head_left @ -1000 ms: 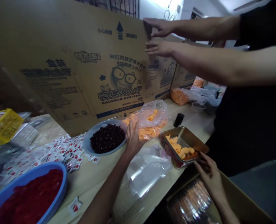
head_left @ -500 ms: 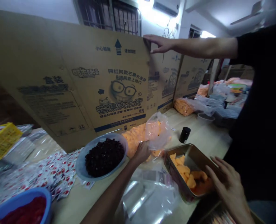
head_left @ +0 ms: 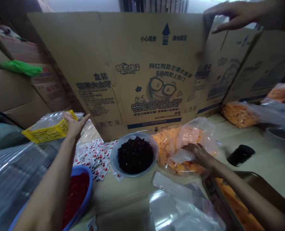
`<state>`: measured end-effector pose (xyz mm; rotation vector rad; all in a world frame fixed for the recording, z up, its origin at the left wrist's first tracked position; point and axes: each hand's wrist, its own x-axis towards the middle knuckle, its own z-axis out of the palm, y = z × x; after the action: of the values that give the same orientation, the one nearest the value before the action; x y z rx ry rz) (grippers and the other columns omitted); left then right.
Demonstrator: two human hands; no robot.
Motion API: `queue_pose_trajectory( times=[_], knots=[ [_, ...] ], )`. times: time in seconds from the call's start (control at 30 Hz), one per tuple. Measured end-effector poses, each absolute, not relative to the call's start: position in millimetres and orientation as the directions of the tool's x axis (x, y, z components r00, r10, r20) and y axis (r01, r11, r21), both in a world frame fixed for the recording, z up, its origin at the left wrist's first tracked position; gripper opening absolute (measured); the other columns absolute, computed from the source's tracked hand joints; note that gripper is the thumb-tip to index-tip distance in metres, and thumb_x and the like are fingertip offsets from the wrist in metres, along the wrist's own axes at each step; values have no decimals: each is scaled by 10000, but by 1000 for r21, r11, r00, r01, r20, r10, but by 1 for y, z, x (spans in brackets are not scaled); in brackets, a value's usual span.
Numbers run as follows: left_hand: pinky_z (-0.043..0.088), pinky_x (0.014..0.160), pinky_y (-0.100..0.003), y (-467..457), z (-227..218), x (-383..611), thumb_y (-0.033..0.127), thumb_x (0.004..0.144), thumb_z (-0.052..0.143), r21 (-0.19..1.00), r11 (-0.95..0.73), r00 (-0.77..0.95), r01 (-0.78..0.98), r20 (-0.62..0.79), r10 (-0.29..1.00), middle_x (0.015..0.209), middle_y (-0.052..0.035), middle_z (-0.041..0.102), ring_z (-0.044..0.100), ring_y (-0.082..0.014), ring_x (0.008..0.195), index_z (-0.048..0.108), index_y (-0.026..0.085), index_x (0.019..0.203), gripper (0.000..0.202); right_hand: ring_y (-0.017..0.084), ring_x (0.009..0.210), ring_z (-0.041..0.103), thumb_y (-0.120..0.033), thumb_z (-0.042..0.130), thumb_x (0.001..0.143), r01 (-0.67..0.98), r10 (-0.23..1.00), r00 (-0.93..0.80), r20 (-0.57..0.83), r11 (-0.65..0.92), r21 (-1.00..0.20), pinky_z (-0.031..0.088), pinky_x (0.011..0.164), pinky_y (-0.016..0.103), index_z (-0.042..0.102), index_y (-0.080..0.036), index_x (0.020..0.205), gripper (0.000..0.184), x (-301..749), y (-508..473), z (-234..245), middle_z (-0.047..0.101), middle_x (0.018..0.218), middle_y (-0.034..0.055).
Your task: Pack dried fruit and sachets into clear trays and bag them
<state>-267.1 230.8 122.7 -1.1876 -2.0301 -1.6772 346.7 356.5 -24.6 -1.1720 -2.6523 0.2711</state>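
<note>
Two bowls [head_left: 134, 155], cardboard wall [head_left: 142, 70] behind

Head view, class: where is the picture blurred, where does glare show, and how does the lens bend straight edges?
Head view: the co-worker's hand at the cardboard sheet is motion-blurred, and so is the sheet's right panel; glare streaks the clear plastic bags at the bottom; the sheet's top edge bows near the corners, a wide-angle effect; the print at its centre is sharp; lighting is dim and warm.
</note>
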Motion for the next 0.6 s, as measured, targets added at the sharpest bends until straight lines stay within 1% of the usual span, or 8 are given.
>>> queue_pose_trajectory(
  times=[0.03,0.1,0.17,0.2,0.3,0.4,0.5,0.6],
  knots=[
    [389,1075,-587,241,124,-284,673,706,738,745,-20,-640,667,586,496,1444,-268,456,498,-271,1272,77,-1,1475,1217,366,1316,514,-175,687,672,697,742,-652,153,667,-264,273,1101,647,679,-259,1236,570,346,357,-29,649,1323,114],
    [466,1021,-505,260,126,-300,643,746,719,824,-53,-640,565,478,602,1329,-192,587,587,-169,1093,256,16,1433,1038,352,1296,537,-170,635,680,693,745,-636,199,666,-278,280,1102,634,696,-246,1194,524,348,355,-37,666,1297,112],
    [486,998,-456,277,126,-302,609,785,696,829,-80,-620,553,473,626,1223,-115,657,589,-94,965,434,18,1322,840,337,1250,579,-159,590,678,698,759,-615,215,650,-301,296,1104,614,720,-221,1115,459,353,352,-41,696,1239,123],
    [482,1003,-439,283,126,-302,583,803,692,834,-92,-620,544,473,626,1201,-90,666,577,-72,940,478,14,1279,772,329,1212,609,-147,566,673,704,771,-600,214,636,-316,310,1103,602,729,-205,1066,430,357,350,-42,713,1199,132],
    [479,1000,-379,293,124,-305,459,844,704,849,-121,-635,515,472,611,1176,-55,669,555,-46,915,498,2,1257,649,307,1087,681,-133,531,651,728,809,-549,209,586,-357,359,1100,562,722,-182,999,400,370,340,-36,743,1099,142],
    [489,970,-328,296,125,-310,323,844,733,866,-127,-657,484,455,602,1087,-14,679,553,-44,870,535,19,1222,524,297,1033,698,-156,554,656,755,835,-503,223,550,-358,384,1108,525,700,-190,1042,414,381,326,-24,749,1067,127],
    [506,887,-276,295,128,-310,215,808,757,885,-113,-682,452,425,595,979,9,674,541,-60,800,587,38,1154,425,286,1054,683,-133,536,663,764,836,-493,240,548,-340,356,1141,501,682,-181,1070,435,385,311,-11,743,1061,122],
    [499,800,-232,294,131,-306,165,815,727,890,-99,-688,444,410,599,946,15,655,541,-70,784,594,53,1174,399,276,1075,668,-94,499,664,748,812,-524,255,583,-318,312,1172,507,671,-176,1065,444,384,299,-4,737,999,102]
  ],
)
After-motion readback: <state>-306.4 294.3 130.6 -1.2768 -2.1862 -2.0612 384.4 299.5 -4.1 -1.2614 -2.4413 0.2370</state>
